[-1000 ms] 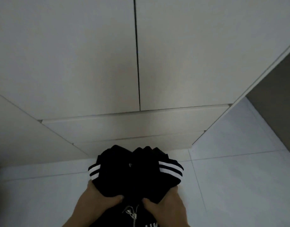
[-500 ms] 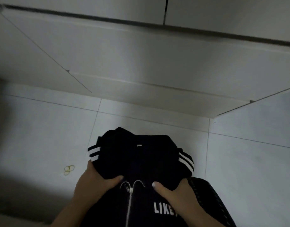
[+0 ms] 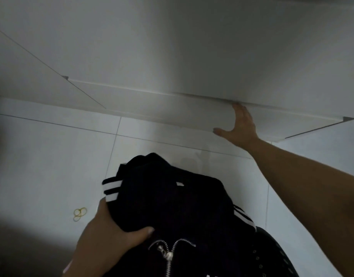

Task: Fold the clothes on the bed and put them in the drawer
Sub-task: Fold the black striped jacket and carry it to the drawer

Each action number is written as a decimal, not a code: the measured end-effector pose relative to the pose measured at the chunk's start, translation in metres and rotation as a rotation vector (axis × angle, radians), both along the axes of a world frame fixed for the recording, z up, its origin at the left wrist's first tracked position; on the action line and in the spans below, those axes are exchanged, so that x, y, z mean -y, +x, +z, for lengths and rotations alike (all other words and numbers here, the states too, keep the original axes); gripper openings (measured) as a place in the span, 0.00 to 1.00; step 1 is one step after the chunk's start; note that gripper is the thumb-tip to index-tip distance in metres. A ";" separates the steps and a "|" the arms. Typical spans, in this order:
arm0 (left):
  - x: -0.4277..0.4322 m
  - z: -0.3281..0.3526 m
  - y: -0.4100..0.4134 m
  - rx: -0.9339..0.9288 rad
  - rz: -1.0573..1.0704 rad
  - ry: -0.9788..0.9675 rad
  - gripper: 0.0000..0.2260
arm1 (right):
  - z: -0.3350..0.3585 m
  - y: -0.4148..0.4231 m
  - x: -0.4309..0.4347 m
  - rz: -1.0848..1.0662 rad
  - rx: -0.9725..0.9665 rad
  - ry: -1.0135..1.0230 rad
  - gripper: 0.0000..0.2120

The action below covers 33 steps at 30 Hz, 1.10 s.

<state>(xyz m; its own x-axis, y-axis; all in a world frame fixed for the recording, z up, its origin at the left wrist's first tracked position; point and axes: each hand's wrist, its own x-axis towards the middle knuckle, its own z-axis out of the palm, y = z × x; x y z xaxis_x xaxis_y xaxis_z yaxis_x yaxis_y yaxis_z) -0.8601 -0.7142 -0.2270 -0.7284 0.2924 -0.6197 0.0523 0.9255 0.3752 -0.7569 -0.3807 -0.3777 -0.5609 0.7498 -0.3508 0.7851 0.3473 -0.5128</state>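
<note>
Gripping the folded black jacket [image 3: 168, 200] by its side, thumb on top, the left hand [image 3: 110, 234] holds it above the tiled floor [image 3: 42, 166]; 2 white stripes show on a cuff. The right hand [image 3: 240, 126] lies flat, fingers straight and thumb spread, on the white drawer [image 3: 162, 108] front.

Dim, greyish light, and the whole picture is soft. The floor [image 3: 42, 156] is brightest left of centre, with deep shadow in its bottom-left corner. The jacket [image 3: 172, 206] reads as near-featureless black.

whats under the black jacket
The left hand grips the black jacket, thumb on top; its fingers beneath are hidden. Below lies white tiled floor, partly covered by the jacket.
</note>
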 end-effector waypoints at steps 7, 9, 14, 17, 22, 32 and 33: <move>-0.002 -0.017 -0.012 0.040 0.002 0.024 0.45 | -0.018 -0.021 -0.028 0.102 0.161 0.145 0.50; 0.000 -0.018 -0.015 0.051 -0.004 0.009 0.46 | -0.020 -0.024 -0.029 0.106 0.191 0.151 0.51; 0.004 -0.012 -0.014 0.073 -0.021 -0.005 0.47 | -0.014 -0.028 -0.033 0.104 0.280 0.120 0.51; 0.008 -0.008 -0.012 0.076 -0.020 -0.007 0.46 | -0.007 -0.027 -0.030 0.085 0.314 0.037 0.51; 0.026 -0.006 -0.011 0.093 0.048 0.010 0.48 | -0.004 -0.004 0.001 -0.009 0.220 -0.151 0.48; 0.061 -0.006 0.011 0.038 0.159 0.029 0.35 | -0.024 0.066 0.110 -0.104 0.103 -0.264 0.28; 0.067 -0.008 0.014 0.042 0.161 0.032 0.36 | -0.025 0.073 0.120 -0.136 0.084 -0.288 0.27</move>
<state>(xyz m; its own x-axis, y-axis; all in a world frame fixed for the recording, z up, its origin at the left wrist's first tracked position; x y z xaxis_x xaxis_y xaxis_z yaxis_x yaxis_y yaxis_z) -0.8466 -0.7816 -0.2351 -0.7409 0.1942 -0.6429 -0.1119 0.9083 0.4032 -0.6843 -0.5007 -0.4028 -0.4223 0.6792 -0.6003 0.8582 0.0865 -0.5059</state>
